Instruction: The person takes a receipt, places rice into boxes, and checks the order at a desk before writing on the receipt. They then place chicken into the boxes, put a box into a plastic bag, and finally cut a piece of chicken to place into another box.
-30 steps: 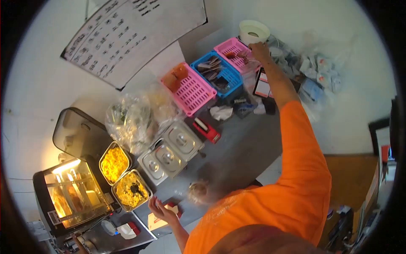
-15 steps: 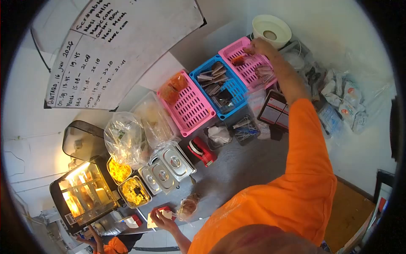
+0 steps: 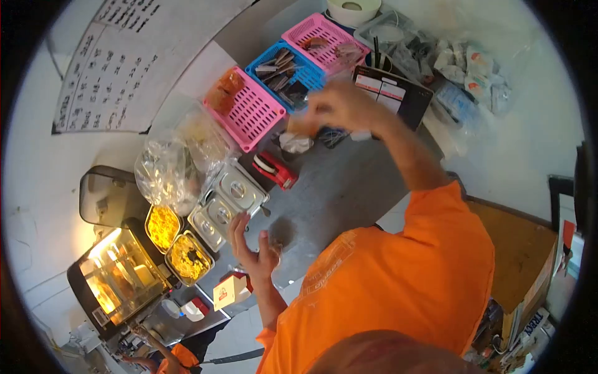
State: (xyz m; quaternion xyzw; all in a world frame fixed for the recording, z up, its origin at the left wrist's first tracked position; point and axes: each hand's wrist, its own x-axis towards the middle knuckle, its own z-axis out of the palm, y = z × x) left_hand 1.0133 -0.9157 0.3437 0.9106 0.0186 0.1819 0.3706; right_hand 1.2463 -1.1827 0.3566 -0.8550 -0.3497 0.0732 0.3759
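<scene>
We are holding our left hand up over the counter, fingers spread, grasping nothing. Our bent right hand is blurring, so we cannot tell its grip.

Bright, even light; fisheye bending and dark vignette at the edges; the raised right hand is motion-blurred.

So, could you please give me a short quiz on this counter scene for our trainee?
1. True or false: the blue basket stands between two pink baskets.
2. The tape dispenser is: A red, B green, C yellow.
3. Which hand hovers beside the lidded steel pans?
Key: 1 true; 2 A; 3 the left hand.
</scene>
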